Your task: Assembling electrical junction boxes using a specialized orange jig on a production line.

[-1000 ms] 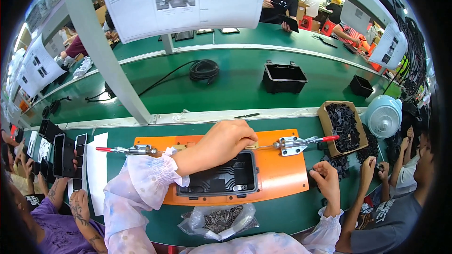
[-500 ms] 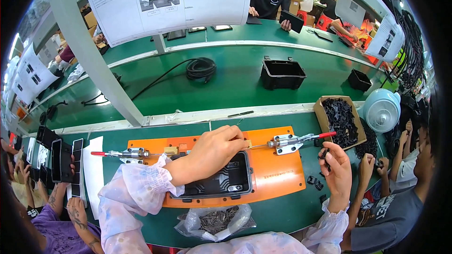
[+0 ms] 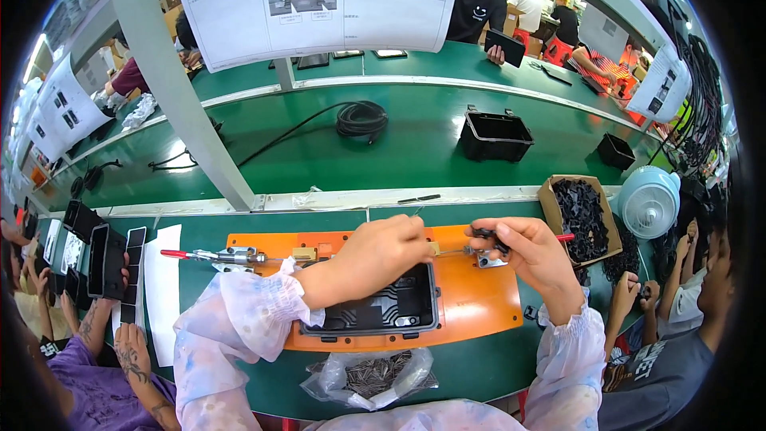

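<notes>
My left hand (image 3: 384, 249) is closed over the far edge of an open black plastic box (image 3: 405, 302). Its fingertips are near the right end of that edge, and what they pinch is hidden. The box sits in an orange fixture plate (image 3: 484, 303). Between the thumb and fingers of my right hand (image 3: 531, 254) is a small black plastic part (image 3: 490, 238). That hand hovers over the right toggle clamp, mostly covering it except the red handle tip (image 3: 566, 237). The left toggle clamp (image 3: 239, 256) has a red handle too.
A clear bag of metal pins or screws (image 3: 371, 375) lies in front of the fixture. At right, a carton (image 3: 613, 241) holds black parts beside a light-blue fan (image 3: 648, 201). Beyond the rail are a black box (image 3: 495, 137) and coiled cable (image 3: 361, 120). Co-workers sit on both sides.
My right hand has moved left with the black part, from beside the right clamp to over it. My left hand stays at the box's far edge. The whole view has shifted slightly.
</notes>
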{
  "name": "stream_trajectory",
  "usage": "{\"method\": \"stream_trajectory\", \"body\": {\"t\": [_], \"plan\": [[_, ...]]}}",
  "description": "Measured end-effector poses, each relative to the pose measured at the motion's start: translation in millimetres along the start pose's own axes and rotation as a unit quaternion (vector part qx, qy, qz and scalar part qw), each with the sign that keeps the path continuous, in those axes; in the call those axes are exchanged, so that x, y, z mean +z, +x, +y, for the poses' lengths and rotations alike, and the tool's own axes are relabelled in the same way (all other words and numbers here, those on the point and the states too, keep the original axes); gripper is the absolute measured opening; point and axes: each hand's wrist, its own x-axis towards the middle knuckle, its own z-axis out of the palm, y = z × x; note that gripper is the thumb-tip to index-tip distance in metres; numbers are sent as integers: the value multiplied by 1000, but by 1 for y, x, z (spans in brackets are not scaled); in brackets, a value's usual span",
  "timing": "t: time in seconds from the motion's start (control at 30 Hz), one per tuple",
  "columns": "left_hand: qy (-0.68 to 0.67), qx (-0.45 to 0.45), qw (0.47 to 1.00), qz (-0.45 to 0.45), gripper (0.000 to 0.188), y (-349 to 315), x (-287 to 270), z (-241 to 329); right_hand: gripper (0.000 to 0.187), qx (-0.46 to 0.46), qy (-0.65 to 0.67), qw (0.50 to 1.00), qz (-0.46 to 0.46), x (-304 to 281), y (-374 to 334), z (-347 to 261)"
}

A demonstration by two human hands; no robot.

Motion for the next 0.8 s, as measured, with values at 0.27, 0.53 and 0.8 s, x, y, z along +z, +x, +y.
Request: {"method": "stream_trajectory", "body": {"t": [0.27, 0.53, 0.8], "plan": [[114, -148, 974, 131, 29, -60, -67, 17, 20, 57, -103, 989, -93, 66, 70, -2], [94, -266, 945, 166, 20, -111, -77, 14, 11, -50, -177, 963, -196, 117, 109, 50], [100, -242, 946, 189, 20, -113, -68, 8, 11, -182, -335, 902, -202, 133, 114, 45]]}}
